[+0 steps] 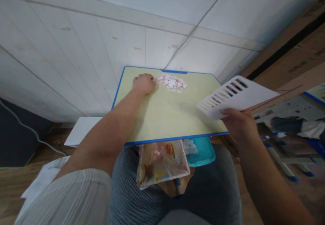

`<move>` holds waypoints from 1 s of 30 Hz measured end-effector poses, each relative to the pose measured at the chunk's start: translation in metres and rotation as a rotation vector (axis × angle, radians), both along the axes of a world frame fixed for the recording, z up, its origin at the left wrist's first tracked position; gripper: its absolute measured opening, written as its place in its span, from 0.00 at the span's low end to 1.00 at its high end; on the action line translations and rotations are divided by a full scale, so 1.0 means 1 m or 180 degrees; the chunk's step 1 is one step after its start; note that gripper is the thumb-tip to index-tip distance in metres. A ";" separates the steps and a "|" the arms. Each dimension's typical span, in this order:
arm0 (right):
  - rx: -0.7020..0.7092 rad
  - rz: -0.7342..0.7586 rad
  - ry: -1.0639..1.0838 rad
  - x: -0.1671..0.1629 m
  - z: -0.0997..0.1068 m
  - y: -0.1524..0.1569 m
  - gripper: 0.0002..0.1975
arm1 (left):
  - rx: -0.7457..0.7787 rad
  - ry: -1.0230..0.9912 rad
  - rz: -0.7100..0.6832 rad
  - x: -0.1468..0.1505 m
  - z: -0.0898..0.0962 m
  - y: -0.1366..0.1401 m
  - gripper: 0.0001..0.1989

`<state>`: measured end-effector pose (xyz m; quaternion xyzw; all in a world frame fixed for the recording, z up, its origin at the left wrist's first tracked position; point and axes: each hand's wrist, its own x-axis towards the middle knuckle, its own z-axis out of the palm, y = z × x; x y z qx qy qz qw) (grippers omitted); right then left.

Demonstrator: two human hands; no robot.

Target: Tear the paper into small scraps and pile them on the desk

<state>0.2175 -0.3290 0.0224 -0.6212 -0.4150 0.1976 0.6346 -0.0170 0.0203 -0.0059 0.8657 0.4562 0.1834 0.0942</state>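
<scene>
My right hand (238, 121) grips the lower edge of a white paper sheet (250, 94), raised above the right side of the table. A row of rectangular cut-out slots runs along that sheet's far left part. On the pale yellow tabletop (165, 116) with a blue rim, my left hand (144, 83) rests with its fingers curled in. What those fingers hold, if anything, is hidden. Just to the right of them lies a heap of small white and pinkish paper scraps (172, 82).
Below the table's front edge are a patterned pouch (162, 164) and a turquoise tray (203, 152) with white bits inside. A wall with a cable (188, 37) stands behind the table. Cardboard boxes (286, 52) rise at the right. White papers (42, 181) lie at lower left.
</scene>
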 end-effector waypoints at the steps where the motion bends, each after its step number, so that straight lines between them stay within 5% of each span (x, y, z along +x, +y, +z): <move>1: 0.0171 -0.0037 0.0116 0.001 0.004 0.007 0.18 | 0.0007 0.0013 0.0001 -0.001 0.000 -0.001 0.26; 5: 0.0427 -0.0429 0.0312 0.004 0.003 0.039 0.22 | 0.0011 0.0120 0.0012 -0.004 0.002 -0.003 0.26; 10: -0.0117 -0.0403 -0.0118 0.014 -0.007 0.105 0.16 | -0.0040 0.0188 0.0095 -0.007 0.006 -0.005 0.24; 18: -0.0858 -0.0675 -0.0918 0.063 0.016 0.223 0.10 | 0.0057 0.0246 0.0179 -0.009 0.002 -0.004 0.20; 25: -0.1451 -0.0876 -0.1757 0.058 -0.007 0.220 0.16 | 0.0065 0.0330 0.0198 -0.010 0.006 -0.003 0.19; 30: -0.1832 -0.0661 -0.2212 0.047 -0.006 0.217 0.18 | 0.0093 0.0363 0.0161 -0.010 0.008 0.000 0.19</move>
